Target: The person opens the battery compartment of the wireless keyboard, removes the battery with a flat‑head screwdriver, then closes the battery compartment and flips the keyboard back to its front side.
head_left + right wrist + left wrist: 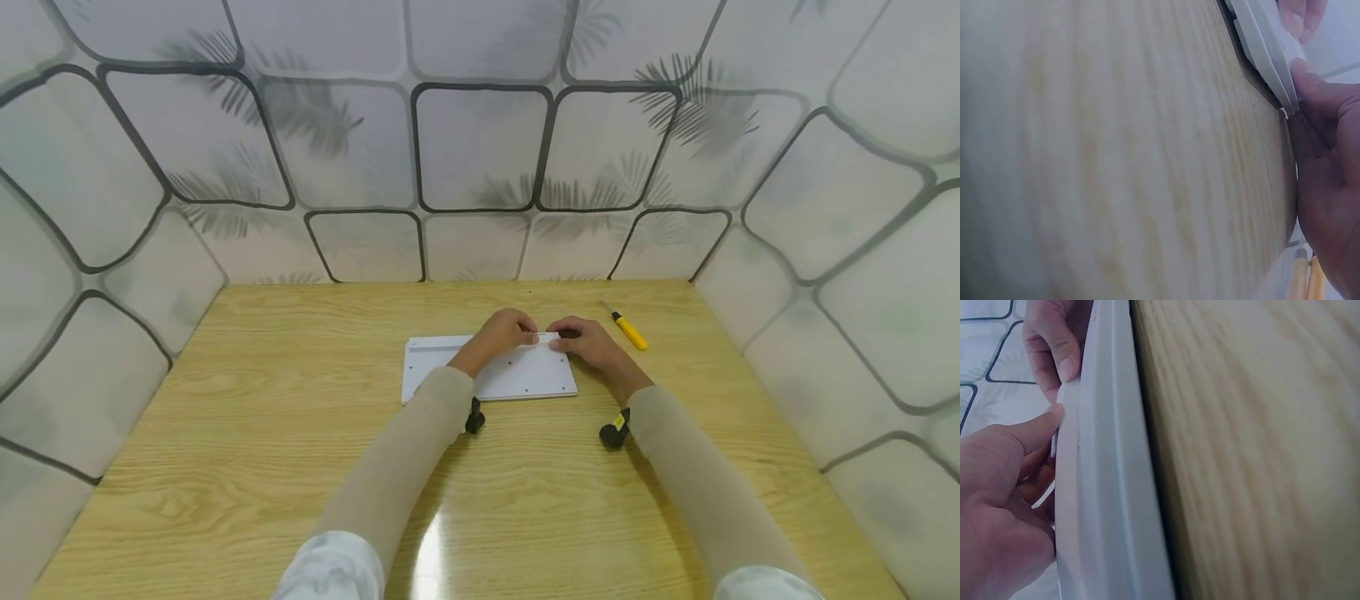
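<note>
Head view: hands (498, 337) (597, 347) pinch white panel (527, 377); yellow wrist label (620, 422) illegible.

Dark-dotted white panel (521, 375), yellow-and-black screwdriver (628, 330), wood-grained yellowish table (232, 450), 2 beige sleeves (408, 454), grey-patterned pale wall (480, 150)

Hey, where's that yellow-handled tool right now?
In the head view, the yellow-handled tool lies on the wooden table, just right of the person's right hand and beyond the right end of the white panel.
</note>
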Motion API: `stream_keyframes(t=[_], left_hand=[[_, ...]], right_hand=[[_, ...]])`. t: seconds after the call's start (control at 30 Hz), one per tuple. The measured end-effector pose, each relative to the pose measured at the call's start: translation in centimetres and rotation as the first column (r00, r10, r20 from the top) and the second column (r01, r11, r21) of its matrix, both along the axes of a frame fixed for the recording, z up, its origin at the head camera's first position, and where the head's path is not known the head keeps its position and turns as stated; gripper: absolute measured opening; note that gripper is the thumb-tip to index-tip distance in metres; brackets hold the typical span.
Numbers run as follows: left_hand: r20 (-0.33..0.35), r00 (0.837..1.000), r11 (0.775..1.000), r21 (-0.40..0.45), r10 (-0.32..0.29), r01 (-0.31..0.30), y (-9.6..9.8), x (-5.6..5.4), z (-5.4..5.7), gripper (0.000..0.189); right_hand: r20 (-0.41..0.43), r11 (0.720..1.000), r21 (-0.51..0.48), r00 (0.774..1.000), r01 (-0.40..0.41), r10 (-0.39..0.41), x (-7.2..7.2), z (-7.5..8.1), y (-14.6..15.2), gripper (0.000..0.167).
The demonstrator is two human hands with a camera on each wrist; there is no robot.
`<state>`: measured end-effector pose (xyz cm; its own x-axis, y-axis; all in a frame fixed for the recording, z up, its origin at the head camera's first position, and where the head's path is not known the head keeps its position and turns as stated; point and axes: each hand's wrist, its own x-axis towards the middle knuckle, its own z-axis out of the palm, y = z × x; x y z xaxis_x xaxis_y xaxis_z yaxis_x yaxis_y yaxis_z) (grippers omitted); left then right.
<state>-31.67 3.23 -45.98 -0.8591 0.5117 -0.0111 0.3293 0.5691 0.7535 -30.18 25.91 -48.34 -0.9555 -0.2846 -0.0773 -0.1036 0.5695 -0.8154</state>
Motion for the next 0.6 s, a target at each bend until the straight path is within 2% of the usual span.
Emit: stream_keyframes(t=[0.37,0.6], left_hand=[[0.021,1.000,1.000,-0.020,0.003,-0.002,0.00,0.09,0.31,0.018],[0.013,1.000,1.000,0.011,0.010,-0.010,-0.07,0.13,0.29,0.015]], right_hand=[[0.000,1.000,0.002,1.000,0.003,-0.003,0.18,0.26,-0.08,0.035],[0.012,1.000,-0.004,1.000,0.010,-0.010,0.20,0.31,-0.13,0.034]])
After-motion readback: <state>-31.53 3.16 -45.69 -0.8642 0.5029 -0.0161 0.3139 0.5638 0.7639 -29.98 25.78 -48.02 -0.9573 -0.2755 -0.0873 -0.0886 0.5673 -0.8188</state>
